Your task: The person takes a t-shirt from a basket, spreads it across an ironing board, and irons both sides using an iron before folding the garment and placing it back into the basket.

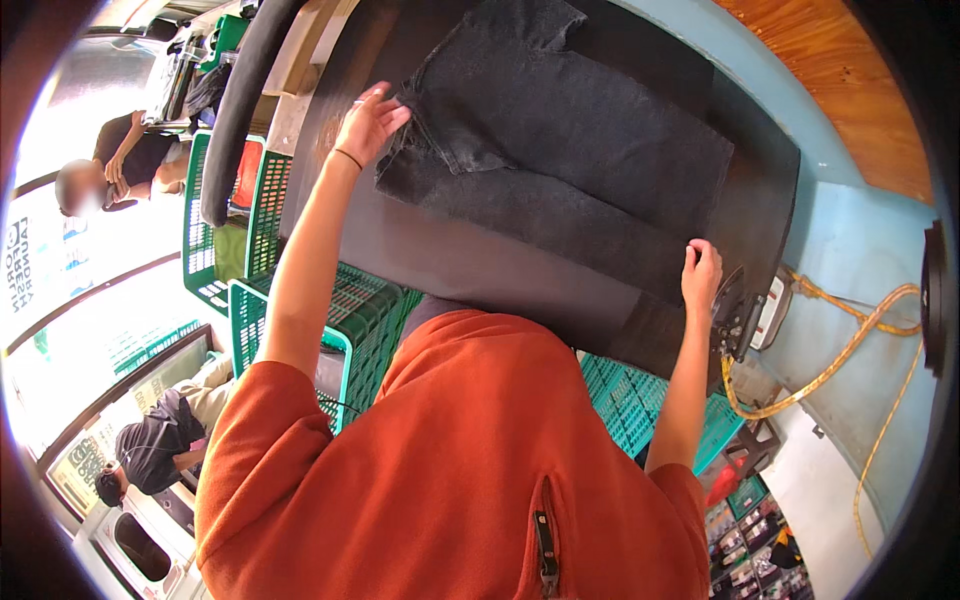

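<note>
A dark, faded T-shirt (555,127) lies sideways across a black padded ironing table (420,232), its collar end bunched at the left and its hem towards the right. My left hand (375,124) is beside the bunched collar end, fingers apart, palm partly turned up. At the near hem corner is my right hand (700,274), its fingers curled; the thumb and index finger are at the cloth's edge, and whether they pinch it cannot be told. A steam iron (731,315) with a hose stands just right of my right hand at the table's edge.
Green plastic crates (367,300) stand below the table's left and front edges. A yellowish hose (832,382) loops from the iron along the blue wall (840,247). A long black padded arm (240,112) stands at upper left. Two other people are farther off at the left.
</note>
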The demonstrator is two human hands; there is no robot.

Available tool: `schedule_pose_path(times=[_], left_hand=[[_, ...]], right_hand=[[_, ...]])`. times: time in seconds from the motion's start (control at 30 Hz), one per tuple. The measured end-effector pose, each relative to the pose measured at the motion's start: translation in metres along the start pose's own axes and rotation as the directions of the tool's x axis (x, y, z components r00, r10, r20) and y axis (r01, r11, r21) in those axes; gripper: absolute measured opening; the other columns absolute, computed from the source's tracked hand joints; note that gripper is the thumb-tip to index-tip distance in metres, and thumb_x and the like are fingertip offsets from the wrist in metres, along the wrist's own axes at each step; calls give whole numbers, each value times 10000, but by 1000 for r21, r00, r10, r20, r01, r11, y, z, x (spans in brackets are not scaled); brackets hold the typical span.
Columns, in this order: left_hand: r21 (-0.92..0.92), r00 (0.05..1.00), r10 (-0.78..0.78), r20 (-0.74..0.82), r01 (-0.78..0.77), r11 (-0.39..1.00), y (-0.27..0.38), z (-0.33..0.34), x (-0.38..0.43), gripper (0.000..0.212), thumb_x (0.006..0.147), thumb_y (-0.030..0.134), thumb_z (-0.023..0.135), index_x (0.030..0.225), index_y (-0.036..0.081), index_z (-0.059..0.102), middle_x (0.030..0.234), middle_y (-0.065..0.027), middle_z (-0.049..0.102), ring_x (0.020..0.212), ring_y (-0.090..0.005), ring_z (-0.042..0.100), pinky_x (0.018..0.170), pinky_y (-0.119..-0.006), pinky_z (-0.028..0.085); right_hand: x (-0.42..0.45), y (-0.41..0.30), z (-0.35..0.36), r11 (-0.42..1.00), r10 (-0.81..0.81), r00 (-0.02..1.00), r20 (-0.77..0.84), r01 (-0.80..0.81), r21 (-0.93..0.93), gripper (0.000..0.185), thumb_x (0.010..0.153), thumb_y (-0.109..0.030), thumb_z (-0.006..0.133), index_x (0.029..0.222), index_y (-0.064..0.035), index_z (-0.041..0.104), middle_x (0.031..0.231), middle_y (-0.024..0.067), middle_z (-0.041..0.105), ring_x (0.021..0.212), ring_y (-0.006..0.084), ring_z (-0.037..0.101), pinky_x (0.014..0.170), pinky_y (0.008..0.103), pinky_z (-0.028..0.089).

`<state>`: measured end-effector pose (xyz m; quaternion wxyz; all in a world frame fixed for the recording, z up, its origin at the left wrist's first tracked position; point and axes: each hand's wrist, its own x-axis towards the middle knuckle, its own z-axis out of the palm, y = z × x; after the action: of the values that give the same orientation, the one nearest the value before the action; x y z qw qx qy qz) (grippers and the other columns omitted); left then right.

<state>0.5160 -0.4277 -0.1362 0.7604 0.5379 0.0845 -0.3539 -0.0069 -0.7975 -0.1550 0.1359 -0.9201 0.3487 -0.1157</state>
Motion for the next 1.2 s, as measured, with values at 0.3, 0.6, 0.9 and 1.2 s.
schedule_pose_path(times=[0.3,0.6,0.9,1.2], left_hand=[[953,759,597,261,-104,-285,-108,-68,-76,352,1003,404,593,954,62,658,883,-143,669,877,-350,618,827,-456,461],[962,679,692,244,-79,-262,-106,-93,-67,400,933,458,676,940,61,633,837,-82,666,873,-320,604,810,-449,442],[963,514,828,223,-245,-108,-120,-54,-117,177,873,97,667,1019,26,598,1063,-164,615,1031,-365,564,895,-490,447],[870,662,570,487,-428,-246,-133,-33,-115,435,890,167,664,1318,140,592,1440,-129,505,1339,-354,458,1116,-482,379]], right_hand=[[-58,-78,50,987,-15,999,-46,8,-160,633,1008,-392,531,1545,-87,392,1617,154,345,1500,360,303,1213,570,198],[-67,-37,56,936,160,985,70,-129,-327,715,1030,-579,398,1636,-251,207,1702,36,179,1571,309,118,1187,690,-23],[0,-210,65,955,-169,951,-260,223,195,286,791,-47,722,1071,-73,668,974,117,677,938,334,648,845,467,489],[99,-329,162,646,-762,647,20,759,74,302,807,-88,670,1108,-74,645,1025,57,644,1027,247,620,851,420,481]])
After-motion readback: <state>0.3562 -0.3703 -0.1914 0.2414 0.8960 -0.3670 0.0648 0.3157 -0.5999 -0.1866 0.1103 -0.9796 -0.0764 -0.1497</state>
